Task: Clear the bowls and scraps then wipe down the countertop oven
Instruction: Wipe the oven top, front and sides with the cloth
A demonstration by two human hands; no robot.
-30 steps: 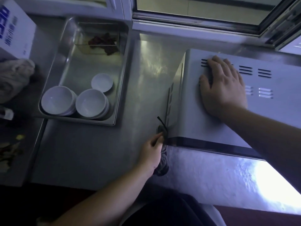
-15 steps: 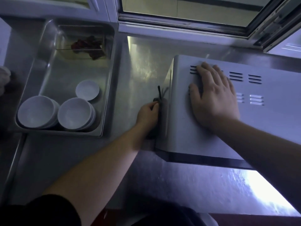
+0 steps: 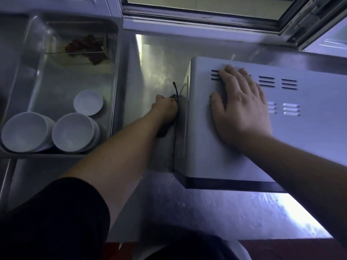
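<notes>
The grey countertop oven (image 3: pixel 202 139) stands on the steel counter at the right, vent slots on its top. My right hand (image 3: pixel 242 107) lies flat on the oven's top with fingers spread. My left hand (image 3: pixel 165 107) grips a dark cloth (image 3: pixel 163 131) and presses it against the oven's left side wall. Two stacks of white bowls (image 3: pixel 73 131) and a small white dish (image 3: pixel 88 102) sit in a steel tray (image 3: pixel 112 102) at the left. Reddish scraps (image 3: pixel 88 48) lie in a clear container at the tray's far end.
A steel counter (image 3: pixel 216 212) runs under the oven, with glare at the front right. A window frame (image 3: pixel 206 17) runs along the back. A thin dark cord (image 3: pixel 176 89) sticks up beside the cloth.
My left hand has slid the cloth from the oven's front corner toward the back along its left side. My right hand has stayed flat on the top.
</notes>
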